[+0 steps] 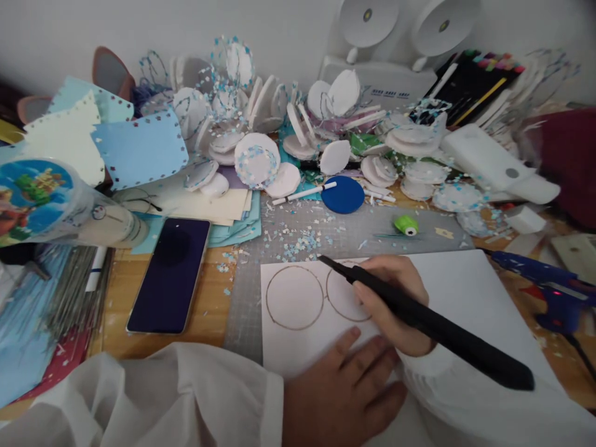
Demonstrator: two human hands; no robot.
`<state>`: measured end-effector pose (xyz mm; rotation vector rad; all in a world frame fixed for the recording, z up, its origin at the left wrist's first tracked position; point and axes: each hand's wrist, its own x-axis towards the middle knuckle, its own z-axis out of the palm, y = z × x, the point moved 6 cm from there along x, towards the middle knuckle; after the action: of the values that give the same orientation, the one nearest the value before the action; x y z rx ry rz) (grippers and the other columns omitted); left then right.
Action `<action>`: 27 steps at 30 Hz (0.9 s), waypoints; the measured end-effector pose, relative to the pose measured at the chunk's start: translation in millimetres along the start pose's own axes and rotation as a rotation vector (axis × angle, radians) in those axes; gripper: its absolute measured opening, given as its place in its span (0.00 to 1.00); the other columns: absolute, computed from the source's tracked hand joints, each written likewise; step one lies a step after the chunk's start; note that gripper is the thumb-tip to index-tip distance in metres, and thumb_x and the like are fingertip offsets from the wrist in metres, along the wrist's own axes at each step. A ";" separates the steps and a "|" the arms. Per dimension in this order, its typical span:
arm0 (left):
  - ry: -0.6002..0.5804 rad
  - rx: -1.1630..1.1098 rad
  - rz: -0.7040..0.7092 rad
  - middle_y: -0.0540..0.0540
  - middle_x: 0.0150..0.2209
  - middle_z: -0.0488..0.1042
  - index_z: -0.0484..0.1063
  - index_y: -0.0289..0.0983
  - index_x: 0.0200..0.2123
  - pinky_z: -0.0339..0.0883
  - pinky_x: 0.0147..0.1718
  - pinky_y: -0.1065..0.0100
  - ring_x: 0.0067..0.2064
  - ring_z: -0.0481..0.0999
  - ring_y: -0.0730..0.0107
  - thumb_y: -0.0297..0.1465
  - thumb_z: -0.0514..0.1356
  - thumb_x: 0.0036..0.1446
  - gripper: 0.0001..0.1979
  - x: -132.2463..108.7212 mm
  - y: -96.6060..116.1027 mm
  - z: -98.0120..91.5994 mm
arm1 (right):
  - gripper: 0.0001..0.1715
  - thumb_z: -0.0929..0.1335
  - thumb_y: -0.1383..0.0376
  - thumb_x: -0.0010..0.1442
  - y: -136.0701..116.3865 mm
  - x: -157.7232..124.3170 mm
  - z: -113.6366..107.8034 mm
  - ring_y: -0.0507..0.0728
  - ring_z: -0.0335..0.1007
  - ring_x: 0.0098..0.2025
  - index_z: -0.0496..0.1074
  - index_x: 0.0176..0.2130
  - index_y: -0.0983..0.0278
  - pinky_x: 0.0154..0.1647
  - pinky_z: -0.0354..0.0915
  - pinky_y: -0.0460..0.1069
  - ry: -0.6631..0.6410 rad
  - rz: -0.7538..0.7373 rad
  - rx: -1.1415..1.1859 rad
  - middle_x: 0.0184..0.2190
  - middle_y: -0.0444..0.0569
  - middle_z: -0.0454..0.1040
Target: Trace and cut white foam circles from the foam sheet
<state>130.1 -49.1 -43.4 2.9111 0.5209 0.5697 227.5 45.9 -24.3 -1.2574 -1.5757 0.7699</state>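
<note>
A white sheet [298, 354] lies in front of me with two brown circle outlines, a whole circle [295, 298] at left and a second one [342, 297] partly hidden by my right hand. My right hand [395, 298] is closed around a long black pen-shaped tool [447, 335] with a narrow dark tip. That tip is over the upper left part of the second circle; whether it touches the sheet I cannot tell. Below the circles, my left hand [347, 391] rests flat on the sheet, fingers apart, holding nothing.
A phone [170, 276] and a lidded cup [93, 211] stand at left. White round pieces [256, 160] with blue star confetti crowd the back, near a blue disc [343, 194]. A green correction tape [406, 225] sits beyond the sheet; a blue glue gun [549, 285] lies at right.
</note>
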 end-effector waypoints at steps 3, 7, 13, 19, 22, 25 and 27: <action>0.022 -0.005 0.010 0.45 0.58 0.69 0.67 0.41 0.56 0.53 0.59 0.51 0.60 0.66 0.57 0.33 0.49 0.67 0.17 -0.2 0.0 0.8 | 0.14 0.65 0.65 0.62 8.8 -1.7 -3.3 0.51 0.67 0.24 0.67 0.49 0.58 0.22 0.65 0.47 0.041 0.012 0.043 0.25 0.42 0.70; 0.011 -0.013 0.017 0.44 0.58 0.68 0.67 0.40 0.56 0.53 0.59 0.51 0.61 0.65 0.56 0.33 0.49 0.67 0.17 0.6 -0.2 0.6 | 0.13 0.66 0.63 0.60 8.3 -2.0 -8.1 0.53 0.69 0.26 0.66 0.46 0.60 0.24 0.66 0.48 0.123 0.046 -0.004 0.26 0.44 0.71; -0.043 -0.056 0.012 0.47 0.56 0.69 0.67 0.40 0.56 0.50 0.61 0.51 0.57 0.68 0.59 0.31 0.49 0.66 0.17 3.2 0.1 -0.5 | 0.09 0.67 0.65 0.57 -14.6 -10.8 -0.8 0.50 0.65 0.17 0.66 0.40 0.60 0.16 0.61 0.46 -0.028 0.023 -0.278 0.22 0.43 0.72; -0.079 -0.071 0.025 0.44 0.59 0.67 0.64 0.36 0.58 0.53 0.58 0.51 0.56 0.67 0.59 0.31 0.47 0.66 0.19 1.1 2.1 2.0 | 0.12 0.65 0.69 0.53 -26.6 -11.6 10.7 0.53 0.70 0.21 0.65 0.39 0.60 0.21 0.66 0.47 -0.140 -0.280 -0.430 0.22 0.43 0.72; -0.096 -0.074 0.029 0.45 0.58 0.67 0.64 0.37 0.58 0.55 0.56 0.55 0.56 0.67 0.60 0.31 0.46 0.67 0.19 1.0 1.6 1.5 | 0.11 0.64 0.70 0.53 -27.7 -11.0 12.7 0.53 0.69 0.21 0.64 0.39 0.60 0.23 0.66 0.48 -0.113 -0.320 -0.438 0.21 0.42 0.70; -0.108 -0.068 0.029 0.46 0.58 0.67 0.64 0.38 0.58 0.56 0.56 0.57 0.57 0.66 0.60 0.31 0.46 0.67 0.19 1.5 1.4 0.3 | 0.12 0.64 0.72 0.53 -29.0 -11.1 15.1 0.52 0.67 0.21 0.64 0.39 0.61 0.22 0.65 0.47 -0.125 -0.333 -0.453 0.21 0.42 0.69; -0.105 -0.057 0.021 0.46 0.58 0.67 0.64 0.38 0.58 0.54 0.57 0.55 0.57 0.66 0.60 0.31 0.45 0.67 0.19 1.7 1.2 -0.1 | 0.13 0.64 0.74 0.53 -30.5 -11.3 16.3 0.52 0.67 0.21 0.64 0.39 0.61 0.22 0.64 0.47 -0.129 -0.355 -0.458 0.21 0.43 0.69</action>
<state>131.9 -49.6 -42.5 2.8768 0.4533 0.4244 201.5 28.1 -6.2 -1.2047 -2.0883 0.2732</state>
